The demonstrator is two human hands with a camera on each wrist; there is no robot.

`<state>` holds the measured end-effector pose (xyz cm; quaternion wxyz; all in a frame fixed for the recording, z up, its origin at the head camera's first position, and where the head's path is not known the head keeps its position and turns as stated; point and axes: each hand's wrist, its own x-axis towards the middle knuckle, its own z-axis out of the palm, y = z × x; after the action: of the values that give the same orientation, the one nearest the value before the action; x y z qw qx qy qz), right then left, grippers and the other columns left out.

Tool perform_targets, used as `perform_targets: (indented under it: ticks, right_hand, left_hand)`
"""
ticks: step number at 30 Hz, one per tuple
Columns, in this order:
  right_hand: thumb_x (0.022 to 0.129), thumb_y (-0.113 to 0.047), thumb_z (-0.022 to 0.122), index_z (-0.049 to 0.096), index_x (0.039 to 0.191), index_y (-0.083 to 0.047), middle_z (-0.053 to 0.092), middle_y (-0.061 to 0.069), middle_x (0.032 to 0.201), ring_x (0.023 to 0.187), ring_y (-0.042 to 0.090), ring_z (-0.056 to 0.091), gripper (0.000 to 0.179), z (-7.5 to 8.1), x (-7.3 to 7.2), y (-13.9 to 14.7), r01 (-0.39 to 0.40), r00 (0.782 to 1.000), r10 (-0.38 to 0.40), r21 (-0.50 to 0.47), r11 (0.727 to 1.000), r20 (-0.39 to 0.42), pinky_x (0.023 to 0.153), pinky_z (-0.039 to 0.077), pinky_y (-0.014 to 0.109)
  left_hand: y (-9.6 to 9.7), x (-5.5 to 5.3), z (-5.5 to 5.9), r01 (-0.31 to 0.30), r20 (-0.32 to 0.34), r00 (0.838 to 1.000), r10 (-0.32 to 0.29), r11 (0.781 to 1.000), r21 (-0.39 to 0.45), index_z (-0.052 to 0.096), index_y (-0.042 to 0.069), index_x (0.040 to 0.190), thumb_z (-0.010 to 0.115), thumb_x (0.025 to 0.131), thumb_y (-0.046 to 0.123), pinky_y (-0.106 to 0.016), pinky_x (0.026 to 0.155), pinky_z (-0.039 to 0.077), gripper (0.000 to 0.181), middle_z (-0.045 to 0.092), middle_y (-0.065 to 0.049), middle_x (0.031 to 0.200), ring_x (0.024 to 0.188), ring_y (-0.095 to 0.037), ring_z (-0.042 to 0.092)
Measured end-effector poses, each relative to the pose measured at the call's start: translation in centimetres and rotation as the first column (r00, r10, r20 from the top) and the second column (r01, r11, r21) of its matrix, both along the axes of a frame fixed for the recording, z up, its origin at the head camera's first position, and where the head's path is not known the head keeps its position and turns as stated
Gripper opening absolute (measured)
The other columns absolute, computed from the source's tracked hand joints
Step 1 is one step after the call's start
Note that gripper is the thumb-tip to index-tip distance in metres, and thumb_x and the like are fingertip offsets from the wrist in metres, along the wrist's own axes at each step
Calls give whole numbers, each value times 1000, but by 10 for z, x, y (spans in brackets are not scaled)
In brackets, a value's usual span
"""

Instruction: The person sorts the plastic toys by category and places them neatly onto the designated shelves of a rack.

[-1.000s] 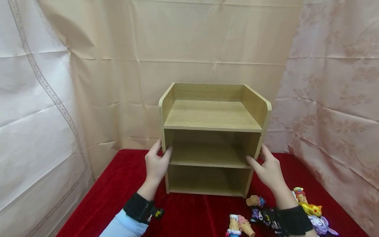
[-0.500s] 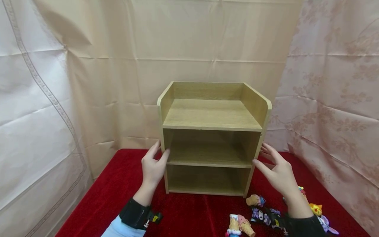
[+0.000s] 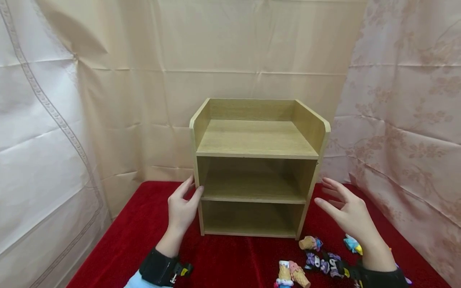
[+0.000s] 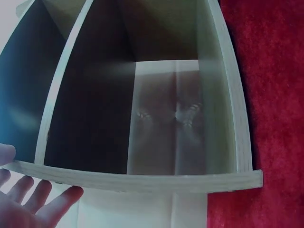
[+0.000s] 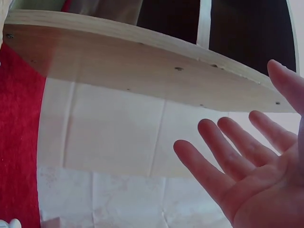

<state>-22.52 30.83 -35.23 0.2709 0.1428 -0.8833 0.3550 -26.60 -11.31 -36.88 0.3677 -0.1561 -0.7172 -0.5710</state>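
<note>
A light wooden shelf unit (image 3: 257,138) with a raised rim round its top and two compartments below stands on the red cloth. At its left side panel is my left hand (image 3: 181,210), thumb by the front edge and fingers along the outer face. Those fingers (image 4: 61,204) are spread and nearly straight in the left wrist view. Off to the right of the unit, my right hand (image 3: 351,212) hangs apart from it with nothing in it. In the right wrist view, a gap shows between the extended fingers (image 5: 228,147) and the side panel (image 5: 118,59).
Several small toys lie at the front right: an ice-cream-cone figure (image 3: 307,243), two more cones (image 3: 291,273), purple-and-black figures (image 3: 324,264) and a blue-and-yellow one (image 3: 353,245). The right forearm covers others. Beige curtains (image 3: 216,48) hang behind the red-covered table (image 3: 144,216).
My right hand has let go of the right panel and moved away rightward. My left hand has loosened and shifted slightly left. The shelf unit stays in place.
</note>
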Motion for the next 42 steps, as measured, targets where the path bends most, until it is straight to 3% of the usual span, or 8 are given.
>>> perform_targets:
  ticks: [5, 10, 13, 20, 23, 27, 42]
  right_hand:
    - [94, -25, 77, 49, 149, -6, 62, 22, 134, 117, 38, 61, 65, 0, 3, 4, 0, 1000, 0, 8, 1000, 24, 82, 42, 3]
    - [94, -27, 77, 50, 148, -5, 62, 22, 134, 117, 38, 61, 64, 1, 4, 6, 1, 999, -2, 20, 1000, 40, 82, 41, 3]
    - [94, -27, 77, 50, 147, -5, 62, 23, 133, 117, 39, 61, 64, 3, 5, 6, -2, 999, 0, 31, 1000, 42, 82, 40, 3]
    - [93, -29, 78, 51, 147, -4, 63, 21, 132, 116, 38, 62, 64, 7, 5, 8, 5, 999, -9, 73, 997, 52, 82, 44, 6]
    - [93, -29, 78, 51, 146, -4, 63, 21, 132, 115, 39, 63, 65, 8, 3, 8, -5, 997, -2, 93, 996, 75, 86, 57, 28]
    - [93, -30, 79, 51, 146, -3, 62, 23, 133, 116, 43, 62, 66, 7, 1, 10, -24, 992, 11, 111, 993, 122, 88, 54, 57]
    - [90, -38, 80, 55, 141, 1, 64, 24, 129, 117, 42, 62, 68, -4, -5, 21, -122, 954, 56, 209, 970, 296, 87, 54, 58]
  left_hand:
    - [-8, -18, -19, 28, 1, 1000, -28, 1000, 0, 65, 0, 135, 75, 89, -6, -21, 77, 56, 48, 66, -15, 132, 113, -32, 67]
    - [-11, -23, -25, 59, -6, 998, -59, 998, 20, 66, 4, 135, 77, 89, -3, -20, 74, 57, 47, 67, -12, 131, 113, -29, 67]
    - [-10, -20, -21, 58, -8, 998, -58, 998, 20, 66, 1, 134, 76, 89, -5, -21, 74, 57, 47, 67, -14, 131, 113, -31, 67]
    - [-3, 1, -1, 22, -25, 999, -22, 1000, -9, 64, -10, 130, 74, 88, -10, -14, 78, 53, 43, 67, -24, 127, 110, -40, 67]
    - [-3, 3, 0, 10, -28, 1000, -11, 1000, -6, 65, -11, 128, 74, 87, -11, -12, 81, 51, 42, 67, -25, 125, 110, -40, 67]
    - [-2, 2, 0, 19, -24, 1000, -19, 1000, 0, 65, -11, 127, 75, 86, -11, -12, 82, 51, 42, 68, -24, 124, 109, -38, 67]
    - [-4, 3, 2, 36, -1, 999, -36, 999, 12, 65, -9, 128, 75, 88, -8, -12, 84, 51, 41, 67, -24, 125, 111, -37, 67]
